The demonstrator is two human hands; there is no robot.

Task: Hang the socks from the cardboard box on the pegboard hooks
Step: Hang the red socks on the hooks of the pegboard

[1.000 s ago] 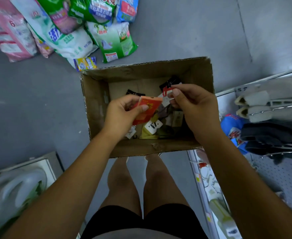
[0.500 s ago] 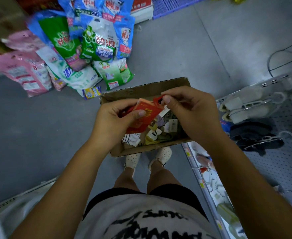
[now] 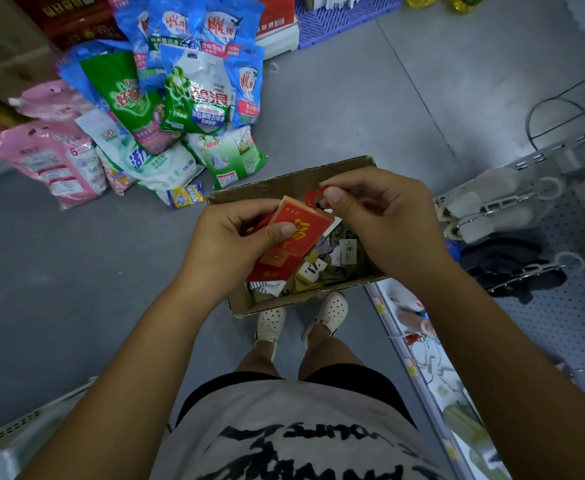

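Above the open cardboard box (image 3: 286,184) on the floor, the left hand (image 3: 235,244) grips the red-sleeved sock pack (image 3: 299,237) low down, thumb across its face, while the right hand (image 3: 381,216) pinches the thin red plastic hanger (image 3: 311,197) at its top. The pack looks light and floppy with a stiffish card sleeve, so the hanger's neck seems the best hold. Open room lies toward the pegboard (image 3: 568,323) at right, though white socks (image 3: 485,199) and dark socks (image 3: 505,261) crowd its hooks (image 3: 507,206).
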